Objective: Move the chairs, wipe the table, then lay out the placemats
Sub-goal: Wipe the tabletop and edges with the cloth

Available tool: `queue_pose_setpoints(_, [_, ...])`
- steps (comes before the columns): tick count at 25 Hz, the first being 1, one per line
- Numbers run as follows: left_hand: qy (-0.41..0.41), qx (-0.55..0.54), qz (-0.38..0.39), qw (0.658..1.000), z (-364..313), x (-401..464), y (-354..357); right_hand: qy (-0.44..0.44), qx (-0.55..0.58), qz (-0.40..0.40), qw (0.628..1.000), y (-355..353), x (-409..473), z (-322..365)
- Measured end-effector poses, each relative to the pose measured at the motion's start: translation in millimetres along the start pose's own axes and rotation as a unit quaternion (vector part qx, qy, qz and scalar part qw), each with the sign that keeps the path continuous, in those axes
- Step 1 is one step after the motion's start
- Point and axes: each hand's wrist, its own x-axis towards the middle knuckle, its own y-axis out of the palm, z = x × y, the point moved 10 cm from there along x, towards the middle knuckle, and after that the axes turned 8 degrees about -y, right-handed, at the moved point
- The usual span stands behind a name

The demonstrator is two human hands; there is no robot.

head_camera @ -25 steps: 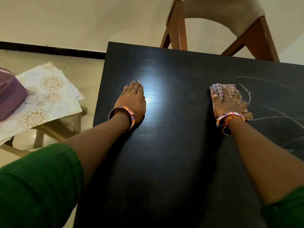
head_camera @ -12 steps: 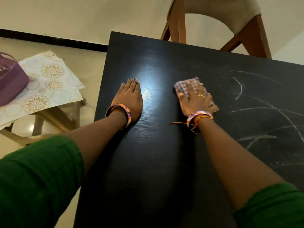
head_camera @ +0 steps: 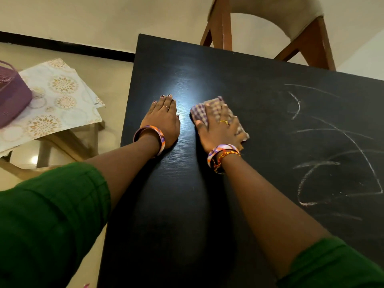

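A black table fills the middle and right of the view. White chalky streaks mark its right part. My right hand presses a checked purple-and-white cloth flat on the tabletop near the centre. My left hand lies flat on the table just left of it, fingers together, holding nothing. A stack of white placemats with gold flower prints lies on a seat at the left. A wooden chair with a beige cushion stands beyond the table's far edge.
A purple basket sits on the placemats at the far left. Wooden chair legs show under the placemats. Beige floor and a dark skirting line run behind the table's left edge.
My right hand has slid the cloth leftward across the table, from beside the chalk streaks to right next to my left hand. My left hand has stayed flat in place.
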Motion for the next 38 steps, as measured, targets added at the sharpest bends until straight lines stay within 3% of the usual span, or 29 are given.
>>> queue_pose_setpoints(3, [0.004,-0.001,0.0,1.0,0.2,-0.7,-1.0,-0.005,0.007,-0.002,1.0,-2.2,4.9,-18.4])
queue_pose_setpoints(7, [0.009,-0.004,0.004,1.0,0.6,0.3,0.0,0.162,0.006,-0.029,0.986,-30.3,-11.3,-132.2])
queue_pose_setpoints(10, [0.012,-0.003,-0.002,1.0,0.2,1.1,1.0,0.223,0.029,-0.026,0.974,-40.0,-37.9,-165.2])
queue_pose_setpoints(12, [0.014,-0.003,0.0,1.0,-0.5,-0.4,1.1,0.189,-0.008,-0.024,0.982,-35.7,-44.4,-136.9])
queue_pose_setpoints(16, [0.012,-0.01,-0.002,1.0,1.7,-15.1,-0.2,-0.022,-0.058,-0.02,0.998,-3.6,-59.3,-13.9])
queue_pose_setpoints(18, [0.012,-0.013,-0.001,1.0,4.8,-30.5,0.5,-0.059,-0.05,-0.002,0.997,2.1,-67.3,1.0])
queue_pose_setpoints(25, [-0.013,-0.011,0.011,1.0,18.4,-119.5,13.8,0.156,-0.005,0.001,0.988,-20.1,-131.6,-154.6])
queue_pose_setpoints(28, [-0.017,0.0,0.01,1.0,5.0,-175.8,25.6,0.137,-0.022,-0.006,0.99,-13.2,-184.8,-148.3])
queue_pose_setpoints(34, [0.001,0.011,0.008,1.0,-39.2,-259.5,46.8,-0.065,-0.044,-0.004,0.997,25.9,-266.8,-64.4])
queue_pose_setpoints(38, [0.02,0.039,0.002,0.999,-51.8,-284.3,54.7,0.045,-0.027,-0.013,0.999,-0.7,-281.1,-163.1])
